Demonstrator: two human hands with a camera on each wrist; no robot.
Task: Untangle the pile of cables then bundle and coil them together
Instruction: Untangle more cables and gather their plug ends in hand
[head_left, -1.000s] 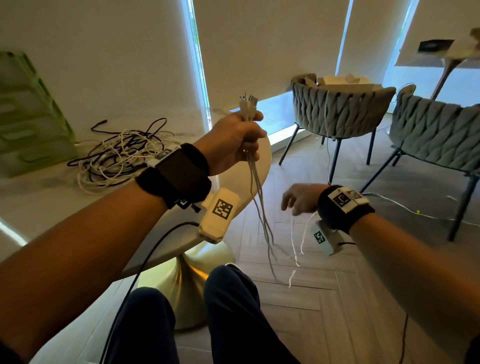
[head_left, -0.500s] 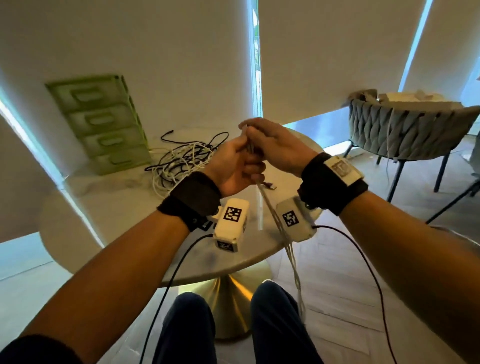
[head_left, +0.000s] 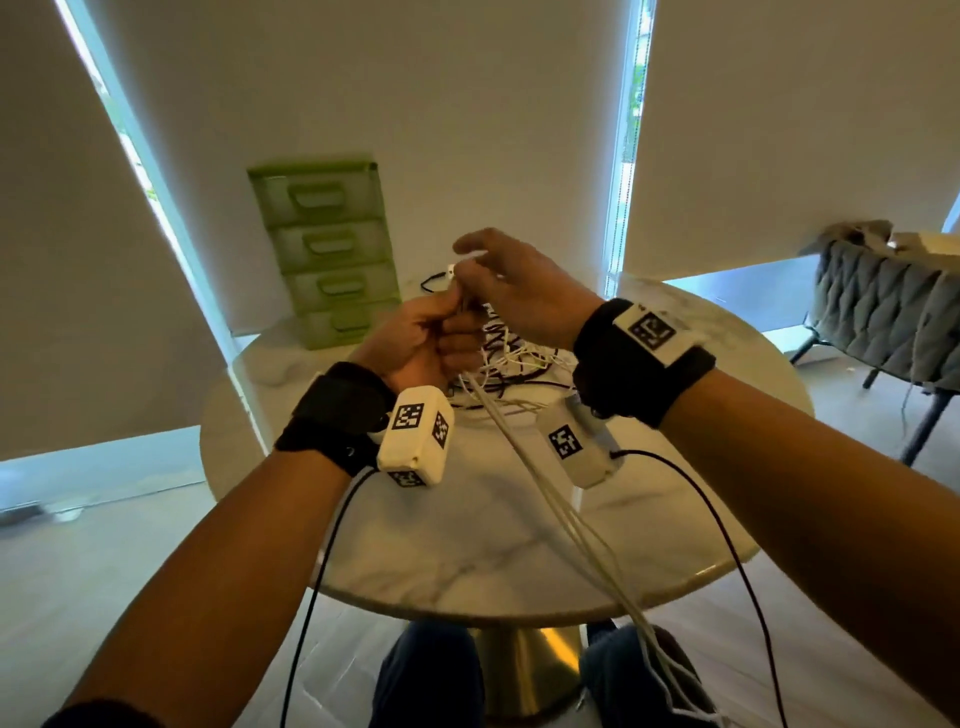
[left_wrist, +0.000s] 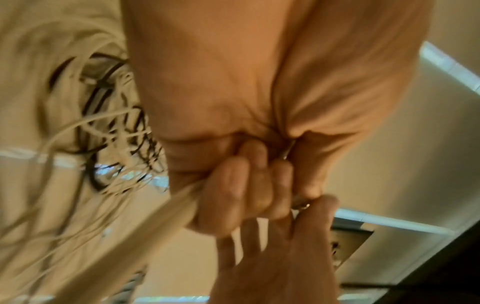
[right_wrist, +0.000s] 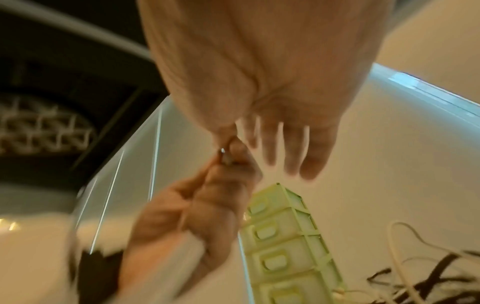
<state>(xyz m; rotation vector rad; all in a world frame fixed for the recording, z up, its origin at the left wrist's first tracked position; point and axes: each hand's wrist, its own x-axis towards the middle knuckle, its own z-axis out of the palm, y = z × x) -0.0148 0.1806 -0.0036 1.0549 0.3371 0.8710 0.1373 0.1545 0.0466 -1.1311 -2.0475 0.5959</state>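
Head view: my left hand (head_left: 431, 338) is fisted tight round a bunch of white cables (head_left: 550, 499), held above the table (head_left: 519, 551). The cables run from the fist down over the table's near edge toward my lap. My right hand (head_left: 519, 291) sits right against the left, thumb and forefinger pinching a white plug end (head_left: 451, 270) at the top of the bunch, other fingers loosely spread. The pile (head_left: 511, 366) of black and white cables lies on the round marble table, behind and under my hands. Both wrists carry black bands with white boxes showing square black-and-white tags; no readable writing. A green drawer unit (head_left: 332, 254) stands at the table's back, a woven grey chair (head_left: 893, 312) to the right, pale blinds behind.

Left wrist view: blurry. My left fingers (left_wrist: 241, 185) curl over the bunch; right fingers touch them from below. The pile (left_wrist: 111, 127) is at left.

Right wrist view: blurry. My right thumb and forefinger pinch a metal plug tip (right_wrist: 223, 153) atop the left fist (right_wrist: 223, 197); three fingers (right_wrist: 293, 148) hang straight. The drawer unit (right_wrist: 283, 242) is below.
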